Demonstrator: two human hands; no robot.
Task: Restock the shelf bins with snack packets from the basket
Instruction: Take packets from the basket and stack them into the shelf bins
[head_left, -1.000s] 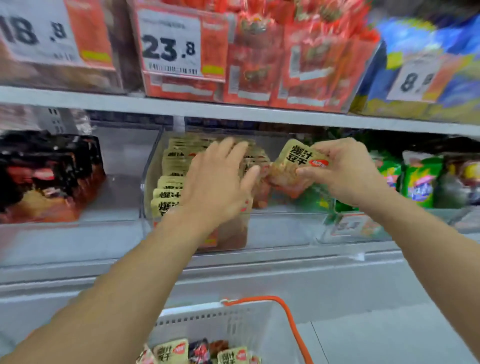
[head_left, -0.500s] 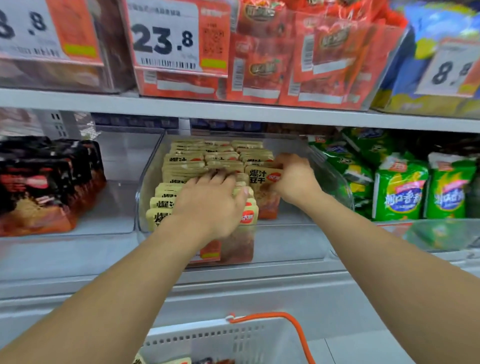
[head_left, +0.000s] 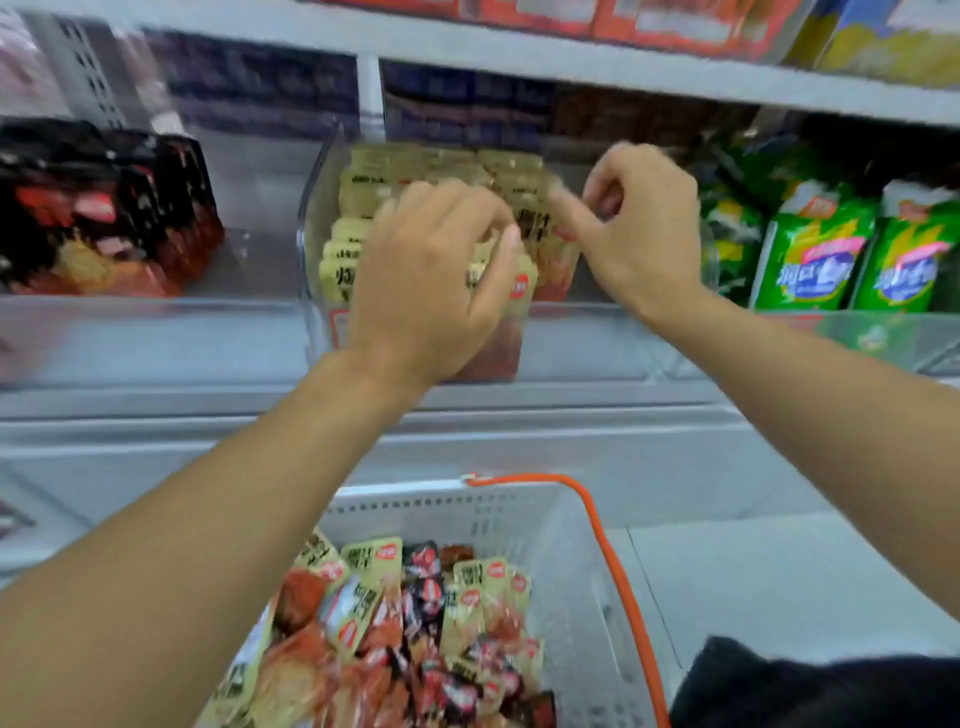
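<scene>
Your left hand (head_left: 426, 280) presses the yellow packets (head_left: 358, 208) in the clear bin (head_left: 311, 244), fingers curled; your right hand (head_left: 631, 228), loosely curled and seemingly empty, hovers beside it. Next, dip below to the basket (head_left: 545, 525).

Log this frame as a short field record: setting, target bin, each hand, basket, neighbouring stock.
setting: shop shelf, head view, motion-blurred
target bin: clear bin holding rows of yellow snack packets
left hand: fingers curled over the front packets
right hand: above the bin's right side, fingers curled, index finger out; hold unclear
basket: white, orange handle, mixed packets inside
neighbouring stock: black packets left, green bags right
</scene>
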